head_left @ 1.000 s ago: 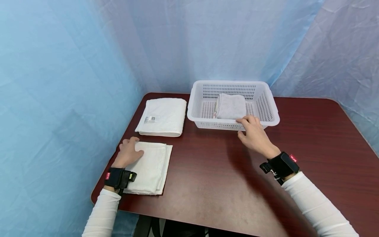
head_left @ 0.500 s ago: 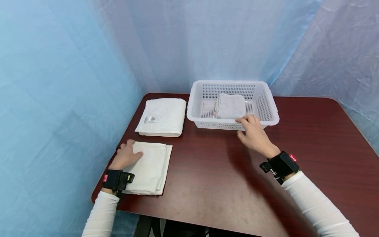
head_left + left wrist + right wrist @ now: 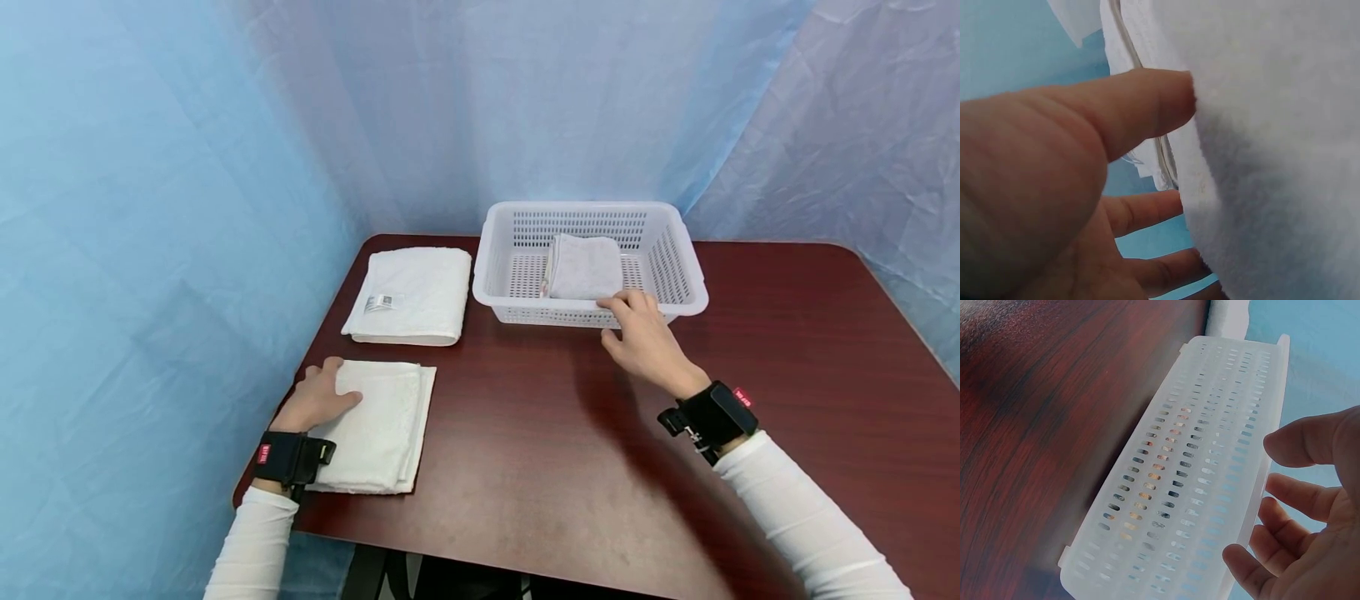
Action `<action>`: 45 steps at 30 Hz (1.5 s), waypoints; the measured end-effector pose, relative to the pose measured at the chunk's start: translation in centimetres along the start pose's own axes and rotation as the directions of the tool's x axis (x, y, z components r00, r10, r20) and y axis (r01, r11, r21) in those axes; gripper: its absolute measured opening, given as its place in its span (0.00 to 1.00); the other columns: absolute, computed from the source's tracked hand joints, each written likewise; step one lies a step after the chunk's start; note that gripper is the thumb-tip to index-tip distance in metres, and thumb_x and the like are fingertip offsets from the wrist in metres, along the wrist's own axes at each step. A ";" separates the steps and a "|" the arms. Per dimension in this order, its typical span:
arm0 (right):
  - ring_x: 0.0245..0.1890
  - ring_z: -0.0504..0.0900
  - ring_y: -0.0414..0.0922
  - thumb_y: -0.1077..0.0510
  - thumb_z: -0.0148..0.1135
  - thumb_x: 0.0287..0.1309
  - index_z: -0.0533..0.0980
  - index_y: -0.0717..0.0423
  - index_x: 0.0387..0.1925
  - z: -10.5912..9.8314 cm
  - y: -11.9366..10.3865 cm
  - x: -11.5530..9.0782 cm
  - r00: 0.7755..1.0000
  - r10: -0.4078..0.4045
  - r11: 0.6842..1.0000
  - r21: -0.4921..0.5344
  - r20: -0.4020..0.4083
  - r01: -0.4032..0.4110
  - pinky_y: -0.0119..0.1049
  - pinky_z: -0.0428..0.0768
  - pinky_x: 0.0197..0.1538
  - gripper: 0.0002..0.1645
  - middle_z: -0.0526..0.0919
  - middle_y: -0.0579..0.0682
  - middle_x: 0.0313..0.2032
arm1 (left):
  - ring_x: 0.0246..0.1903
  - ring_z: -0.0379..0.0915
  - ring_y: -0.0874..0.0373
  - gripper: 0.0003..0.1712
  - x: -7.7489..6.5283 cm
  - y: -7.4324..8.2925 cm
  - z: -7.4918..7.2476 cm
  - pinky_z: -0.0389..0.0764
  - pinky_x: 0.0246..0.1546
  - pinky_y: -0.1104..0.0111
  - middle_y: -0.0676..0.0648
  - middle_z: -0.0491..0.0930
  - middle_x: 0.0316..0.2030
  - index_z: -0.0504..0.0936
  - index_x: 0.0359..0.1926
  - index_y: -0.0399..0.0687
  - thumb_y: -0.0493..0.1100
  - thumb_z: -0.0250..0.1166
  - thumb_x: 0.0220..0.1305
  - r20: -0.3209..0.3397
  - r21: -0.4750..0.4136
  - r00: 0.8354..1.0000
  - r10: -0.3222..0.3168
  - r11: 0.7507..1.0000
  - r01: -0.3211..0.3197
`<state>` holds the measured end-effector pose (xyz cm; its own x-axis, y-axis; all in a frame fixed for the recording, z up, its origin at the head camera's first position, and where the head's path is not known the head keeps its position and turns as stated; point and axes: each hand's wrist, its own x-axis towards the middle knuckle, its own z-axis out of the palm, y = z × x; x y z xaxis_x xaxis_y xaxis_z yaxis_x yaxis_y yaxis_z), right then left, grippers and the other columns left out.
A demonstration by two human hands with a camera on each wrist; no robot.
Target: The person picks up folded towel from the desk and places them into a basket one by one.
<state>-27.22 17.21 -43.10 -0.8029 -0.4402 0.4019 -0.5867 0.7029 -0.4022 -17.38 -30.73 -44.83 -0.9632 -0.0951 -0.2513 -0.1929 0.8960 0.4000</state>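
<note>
A folded white towel (image 3: 375, 425) lies near the table's left front edge. My left hand (image 3: 311, 400) is at its left side, thumb over the top in the head view. Close up in the left wrist view, the thumb (image 3: 1147, 103) touches the towel's edge, and the straight fingertips pass out of sight behind it. My right hand (image 3: 641, 342) rests its loosely bent fingers at the front rim of a white perforated plastic basket (image 3: 517, 313). Inside the basket is a smaller folded pale cloth (image 3: 588, 267).
Another folded white towel (image 3: 420, 292) with a printed label lies behind the first, left of the basket. Everything stands on a dark reddish-brown table (image 3: 525, 433). Blue cloth (image 3: 525, 100) hangs behind the table and along its left side.
My left hand has shifted slightly left and toward the front edge along the towel. The right hand stays at the basket rim, and the towels have not visibly moved.
</note>
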 end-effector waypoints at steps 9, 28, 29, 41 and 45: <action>0.53 0.64 0.65 0.69 0.58 0.57 0.74 0.71 0.56 0.0 0.0 0.0 1.000 0.001 1.000 0.001 -0.006 -0.001 0.59 0.62 0.56 0.24 0.69 0.66 0.51 | 0.56 0.61 0.20 0.43 0.3 0.4 0.4 0.70 0.50 0.36 0.18 0.56 0.61 0.52 0.72 0.29 0.46 0.62 0.66 -0.007 -0.006 1.000 -0.004 1.000 0.004; 0.53 0.64 0.64 0.70 0.58 0.58 0.74 0.70 0.57 -0.2 -0.1 0.1 1.000 0.011 1.000 0.004 0.006 -0.011 0.59 0.62 0.58 0.24 0.69 0.66 0.51 | 0.57 0.60 0.17 0.42 0.9 1.4 1.0 0.68 0.51 0.35 0.18 0.56 0.61 0.52 0.72 0.30 0.46 0.62 0.67 -0.004 0.003 1.000 0.028 1.000 -0.028; 0.53 0.64 0.64 0.70 0.58 0.58 0.74 0.70 0.57 -0.2 -0.1 0.1 1.000 0.009 1.000 0.004 0.006 -0.009 0.59 0.62 0.58 0.24 0.69 0.66 0.51 | 0.57 0.60 0.17 0.43 0.9 1.5 1.0 0.68 0.51 0.34 0.18 0.56 0.62 0.52 0.72 0.30 0.46 0.62 0.67 -0.003 0.003 1.000 0.029 1.000 -0.029; 0.51 0.64 0.64 0.69 0.59 0.57 0.74 0.71 0.56 0.0 0.1 0.0 1.000 -0.005 1.000 -0.001 -0.011 0.005 0.58 0.62 0.55 0.24 0.69 0.66 0.50 | 0.58 0.59 0.17 0.43 1.3 2.3 1.1 0.67 0.53 0.34 0.17 0.55 0.63 0.52 0.72 0.30 0.48 0.62 0.68 0.011 0.030 1.000 0.013 0.999 -0.013; 0.51 0.64 0.64 0.69 0.59 0.56 0.74 0.71 0.56 0.1 0.1 0.0 1.000 -0.008 1.000 0.000 -0.016 0.008 0.58 0.63 0.55 0.24 0.69 0.66 0.50 | 0.58 0.61 0.18 0.43 1.4 2.5 1.2 0.68 0.53 0.35 0.17 0.56 0.63 0.52 0.72 0.30 0.48 0.63 0.67 0.011 0.037 1.000 0.007 0.999 -0.008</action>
<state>-27.35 17.21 -43.25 -0.7965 -0.4368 0.4182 -0.5930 0.6996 -0.3987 -19.02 -28.06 -45.27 -0.9625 -0.0838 -0.2582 -0.1784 0.9121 0.3690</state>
